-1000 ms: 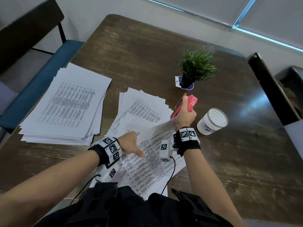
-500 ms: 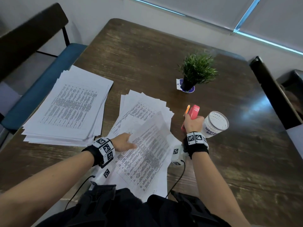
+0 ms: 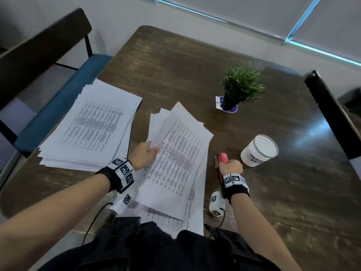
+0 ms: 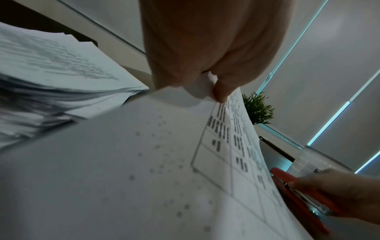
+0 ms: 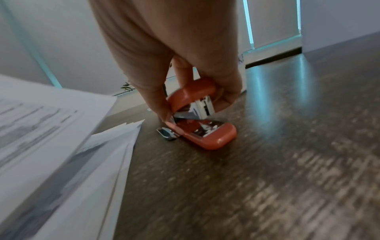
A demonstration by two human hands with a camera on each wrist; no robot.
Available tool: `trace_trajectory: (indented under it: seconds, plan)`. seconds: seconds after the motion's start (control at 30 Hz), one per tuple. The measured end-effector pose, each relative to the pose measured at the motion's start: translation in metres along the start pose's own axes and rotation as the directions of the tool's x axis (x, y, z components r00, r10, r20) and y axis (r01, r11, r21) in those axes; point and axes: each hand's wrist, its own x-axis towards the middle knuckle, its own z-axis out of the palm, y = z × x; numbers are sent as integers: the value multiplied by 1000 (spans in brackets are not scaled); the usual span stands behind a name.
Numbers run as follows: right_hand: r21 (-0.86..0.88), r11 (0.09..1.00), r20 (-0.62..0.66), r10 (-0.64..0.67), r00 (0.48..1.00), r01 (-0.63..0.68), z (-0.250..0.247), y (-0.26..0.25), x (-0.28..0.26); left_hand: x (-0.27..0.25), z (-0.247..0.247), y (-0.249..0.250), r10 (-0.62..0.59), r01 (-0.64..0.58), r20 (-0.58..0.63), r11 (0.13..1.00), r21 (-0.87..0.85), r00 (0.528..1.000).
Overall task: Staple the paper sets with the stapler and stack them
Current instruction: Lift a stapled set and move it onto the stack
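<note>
My left hand (image 3: 145,155) pinches the left edge of a printed paper set (image 3: 175,159) and holds it lifted over the loose sheets (image 3: 193,216) in front of me; the left wrist view shows thumb and fingers (image 4: 221,92) clamped on that edge. My right hand (image 3: 230,167) grips the red stapler (image 3: 222,159), whose base rests on the table right of the papers. In the right wrist view the stapler (image 5: 203,126) gapes, its base flat on the wood. A tall stack of stapled sets (image 3: 91,126) lies at the left.
A small potted plant (image 3: 240,87) stands at the back of the dark wooden table (image 3: 175,65). A white labelled cup (image 3: 258,151) stands just right of the stapler. A blue-seated chair (image 3: 58,102) is at the left, a black chair back (image 3: 332,114) at the right.
My right hand has come down and back from the paper's corner, bringing the stapler to the table. My left hand has lifted the paper set and carried it up and leftward.
</note>
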Motion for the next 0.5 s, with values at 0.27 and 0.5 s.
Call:
trace_trajectory:
  seconds: [0.27,0.5]
  plan:
    - [481,865,194,-260,946,140,5,-42,-34,10,-11,30,49,-97,-215,972,-215,975]
    - [525,851,480,-287,829,-9,22,-56,-56,16,-30,34,-59,-59,-377,954,-294,924]
